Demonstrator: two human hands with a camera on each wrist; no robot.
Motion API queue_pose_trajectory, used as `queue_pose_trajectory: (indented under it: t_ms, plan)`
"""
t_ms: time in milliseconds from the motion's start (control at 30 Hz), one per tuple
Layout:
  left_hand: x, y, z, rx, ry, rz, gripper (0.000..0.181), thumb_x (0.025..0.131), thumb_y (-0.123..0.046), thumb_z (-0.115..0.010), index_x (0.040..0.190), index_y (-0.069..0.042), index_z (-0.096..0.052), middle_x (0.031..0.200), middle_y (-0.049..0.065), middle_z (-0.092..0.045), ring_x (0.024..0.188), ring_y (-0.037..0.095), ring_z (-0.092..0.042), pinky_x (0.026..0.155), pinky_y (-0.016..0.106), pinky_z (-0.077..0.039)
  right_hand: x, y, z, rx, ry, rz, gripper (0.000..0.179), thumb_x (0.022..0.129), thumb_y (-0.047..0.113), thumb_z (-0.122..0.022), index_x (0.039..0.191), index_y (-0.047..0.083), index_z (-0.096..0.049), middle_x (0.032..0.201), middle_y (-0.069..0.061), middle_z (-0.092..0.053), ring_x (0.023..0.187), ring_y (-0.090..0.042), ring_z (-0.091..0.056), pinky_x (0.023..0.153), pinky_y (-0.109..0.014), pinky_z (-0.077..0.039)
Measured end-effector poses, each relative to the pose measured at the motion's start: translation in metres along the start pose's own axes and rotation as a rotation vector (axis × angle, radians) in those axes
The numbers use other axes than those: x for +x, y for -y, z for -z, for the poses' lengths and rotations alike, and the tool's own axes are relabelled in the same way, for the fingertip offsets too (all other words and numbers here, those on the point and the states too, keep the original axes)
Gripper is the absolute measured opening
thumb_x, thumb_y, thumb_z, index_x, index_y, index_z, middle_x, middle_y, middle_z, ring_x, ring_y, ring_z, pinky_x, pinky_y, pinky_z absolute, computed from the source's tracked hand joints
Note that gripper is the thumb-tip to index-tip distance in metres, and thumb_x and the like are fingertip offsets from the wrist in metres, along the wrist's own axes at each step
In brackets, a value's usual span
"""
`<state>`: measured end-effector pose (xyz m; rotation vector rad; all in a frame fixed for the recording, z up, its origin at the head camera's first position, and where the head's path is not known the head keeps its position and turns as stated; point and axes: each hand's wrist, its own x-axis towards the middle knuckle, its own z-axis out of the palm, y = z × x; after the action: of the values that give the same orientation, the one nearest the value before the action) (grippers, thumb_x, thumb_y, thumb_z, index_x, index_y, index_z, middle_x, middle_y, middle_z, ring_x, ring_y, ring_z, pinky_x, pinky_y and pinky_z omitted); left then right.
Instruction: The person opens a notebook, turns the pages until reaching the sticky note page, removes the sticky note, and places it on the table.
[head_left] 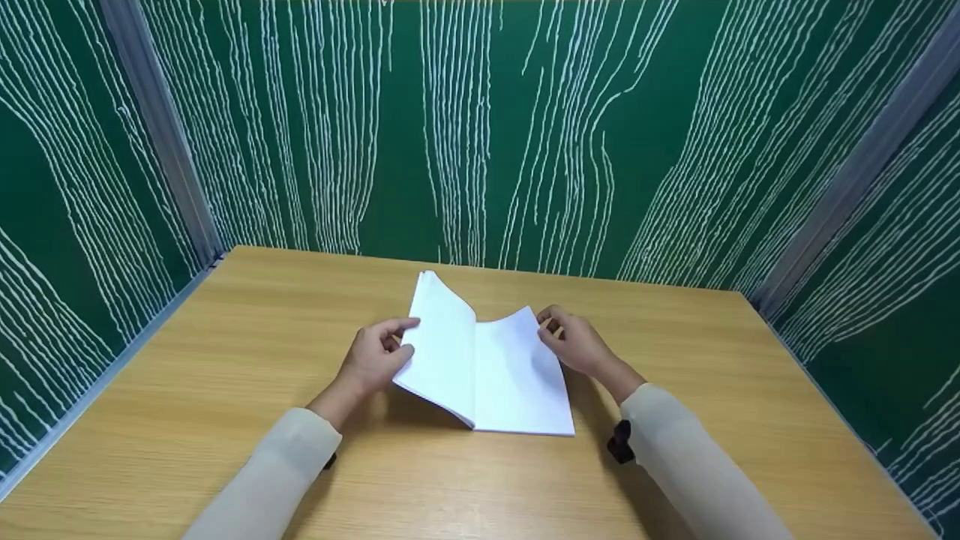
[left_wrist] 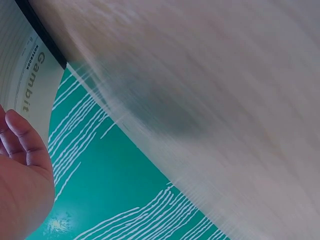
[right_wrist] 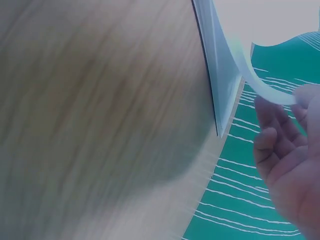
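A notebook (head_left: 521, 386) with blank white pages lies spread in the middle of the table. My left hand (head_left: 375, 354) grips the outer edge of its left half (head_left: 444, 349), thumb on the page side, and that half is tilted up off the tabletop. The left wrist view shows the pale cover (left_wrist: 42, 95), printed "NOTEBOOK" and "Gambit", along with a black spine. At the upper right edge, my right hand (head_left: 579, 341) pinches a page between thumb and fingers. That lifted page (right_wrist: 257, 85) curves upward in the right wrist view, above the rest of the notebook.
The wooden table (head_left: 225, 345) reaches back to a green wall (head_left: 397, 150) with wavy white lines. Grey posts (head_left: 161, 127) stand at both back corners. Dark wrist gear (head_left: 621, 442) shows under the right sleeve.
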<state>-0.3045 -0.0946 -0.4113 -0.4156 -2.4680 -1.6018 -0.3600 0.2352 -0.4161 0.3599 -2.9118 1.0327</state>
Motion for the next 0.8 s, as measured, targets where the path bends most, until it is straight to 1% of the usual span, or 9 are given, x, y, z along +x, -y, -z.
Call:
queue_pose_trajectory:
  t_ms: [33, 67, 167, 233, 300, 433, 533, 700, 800]
  plan:
    - [0.001, 0.004, -0.001, 0.002, -0.004, -0.013, 0.034, 0.078, -0.015, -0.057, 0.111, -0.022, -0.06, 0.092, -0.001, -0.055, 0.069, 0.016, -0.047, 0.056, 0.023, -0.04, 0.0, 0.0, 0.0, 0.012, 0.009, 0.013, 0.022, 0.089, 0.025, -0.046, 0.109, 0.018, -0.052, 0.095, -0.001, -0.057, 0.082, -0.019, -0.052, 0.066, -0.03, -0.045]
    - [0.001, 0.004, -0.001, 0.005, -0.004, -0.021, 0.034, 0.078, -0.015, -0.056, 0.111, -0.022, -0.06, 0.091, -0.002, -0.055, 0.069, 0.016, -0.047, 0.056, 0.024, -0.04, -0.001, 0.001, -0.001, 0.028, 0.02, 0.025, 0.022, 0.09, 0.024, -0.043, 0.109, 0.018, -0.053, 0.098, -0.001, -0.057, 0.084, -0.019, -0.052, 0.067, -0.03, -0.045]
    - [0.002, 0.005, -0.001, 0.01, -0.004, -0.015, 0.034, 0.078, -0.015, -0.056, 0.111, -0.023, -0.06, 0.092, -0.003, -0.055, 0.07, 0.015, -0.047, 0.057, 0.024, -0.041, -0.001, 0.003, -0.002, 0.058, 0.073, 0.052, 0.025, 0.091, 0.019, -0.037, 0.109, 0.018, -0.055, 0.106, -0.003, -0.056, 0.089, -0.02, -0.051, 0.068, -0.032, -0.045]
    - [0.002, 0.005, -0.001, 0.007, -0.002, -0.008, 0.034, 0.079, -0.015, -0.056, 0.111, -0.024, -0.059, 0.093, -0.003, -0.055, 0.071, 0.016, -0.047, 0.057, 0.024, -0.041, -0.002, 0.006, -0.004, 0.06, 0.104, 0.078, 0.026, 0.09, 0.015, -0.038, 0.11, 0.018, -0.055, 0.107, -0.004, -0.057, 0.088, -0.021, -0.052, 0.066, -0.032, -0.046]
    - [0.001, 0.004, -0.001, 0.004, 0.001, 0.003, 0.034, 0.079, -0.015, -0.056, 0.112, -0.023, -0.059, 0.094, -0.003, -0.055, 0.071, 0.016, -0.047, 0.057, 0.023, -0.04, -0.003, 0.009, -0.006, 0.032, 0.119, 0.108, 0.024, 0.089, 0.014, -0.042, 0.109, 0.019, -0.056, 0.108, -0.001, -0.057, 0.089, -0.019, -0.052, 0.068, -0.032, -0.046]
    - [0.0, -0.002, 0.001, -0.003, 0.015, 0.026, 0.035, 0.079, -0.011, -0.056, 0.114, -0.018, -0.058, 0.096, 0.001, -0.055, 0.073, 0.019, -0.047, 0.057, 0.023, -0.04, -0.006, 0.016, -0.01, -0.024, 0.136, 0.119, 0.022, 0.087, 0.019, -0.049, 0.106, 0.026, -0.057, 0.102, 0.009, -0.056, 0.09, -0.016, -0.051, 0.075, -0.03, -0.045]
    - [-0.001, -0.005, 0.002, -0.009, 0.025, 0.031, 0.036, 0.079, -0.01, -0.056, 0.115, -0.015, -0.058, 0.097, 0.004, -0.055, 0.073, 0.021, -0.047, 0.058, 0.024, -0.04, -0.008, 0.022, -0.013, -0.043, 0.149, 0.131, 0.021, 0.086, 0.021, -0.051, 0.103, 0.031, -0.057, 0.099, 0.011, -0.055, 0.088, -0.016, -0.052, 0.074, -0.03, -0.046]
    - [0.0, 0.0, 0.001, 0.002, 0.015, 0.018, 0.035, 0.079, -0.013, -0.057, 0.113, -0.021, -0.059, 0.097, 0.0, -0.055, 0.073, 0.018, -0.047, 0.058, 0.024, -0.041, -0.01, 0.029, -0.016, -0.073, 0.16, 0.175, 0.022, 0.084, 0.023, -0.053, 0.103, 0.034, -0.055, 0.1, 0.009, -0.054, 0.077, -0.015, -0.053, 0.067, -0.026, -0.045]
    - [0.001, 0.004, 0.0, 0.014, 0.002, 0.008, 0.034, 0.079, -0.015, -0.057, 0.112, -0.025, -0.059, 0.097, -0.003, -0.056, 0.073, 0.016, -0.047, 0.06, 0.024, -0.042, -0.011, 0.032, -0.018, -0.097, 0.163, 0.221, 0.022, 0.083, 0.025, -0.054, 0.105, 0.032, -0.055, 0.101, 0.007, -0.053, 0.073, -0.015, -0.053, 0.066, -0.026, -0.045]
